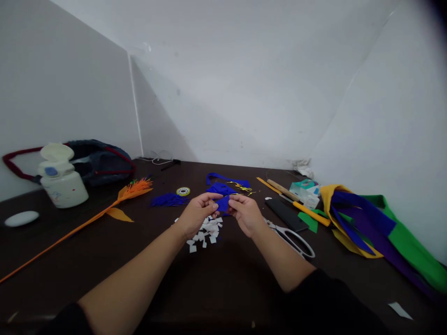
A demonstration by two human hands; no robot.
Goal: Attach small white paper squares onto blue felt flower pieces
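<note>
Between my two hands is a small piece of blue crepe paper (222, 203), pinched at both sides. My left hand (198, 213) has thumb and fingers closed on its left edge. On its right edge, my right hand (245, 211) grips it the same way. Just beyond the fingertips lie more blue paper pieces (220, 187) and thin yellow strands (242, 187). Below my left hand, a pile of small white paper squares (208, 229) is spread on the dark table. Scissors (291, 237) with pale handles rest beside my right forearm, partly hidden by it.
An orange paper flower (134, 188), fringed blue paper (169, 200) and a tape roll (183, 191) lie left. At far left stand a white bottle (66, 186) and a dark bag (101, 163). Right are a black case (286, 214), a yellow cutter (310, 213) and coloured paper rolls (366, 223).
</note>
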